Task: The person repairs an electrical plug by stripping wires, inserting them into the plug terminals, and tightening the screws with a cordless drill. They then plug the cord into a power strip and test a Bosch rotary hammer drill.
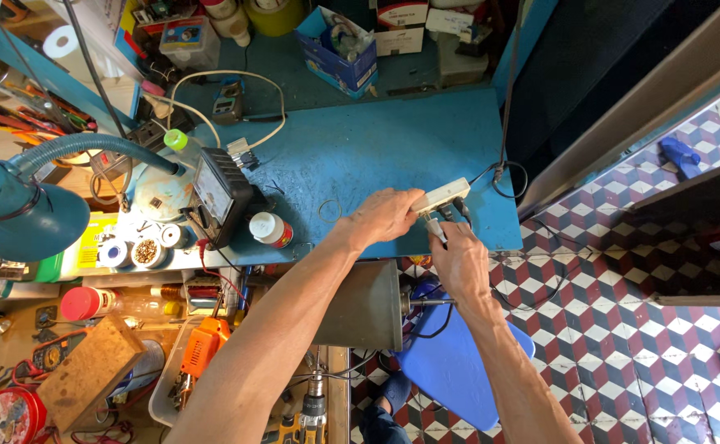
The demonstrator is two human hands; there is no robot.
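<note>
Hands were both at the near right corner of the blue benchtop (376,148). Left hand (385,215) lay over the cream power strip (442,196), fingers closed on its near end, pinning it flat near the right edge. Right hand (459,259) came up from below that edge with fingertips pinched on a pale plug (436,228) right against the strip's near side. Couldn't tell whether the pins were seated or only lined up; the fingers hid the joint. A black plug (461,205) sat just beside it on the same side, its black cable (504,177) looping off toward the right edge. My read: strip positioned and held, one lead apparently in, pale plug mid-connection, so the seating remained. Grey metal housing (368,308) hung below the near edge, untouched. Analogue meter (220,197) and red-labelled white bottle (270,228) stood well apart, toward the left edge.
</note>
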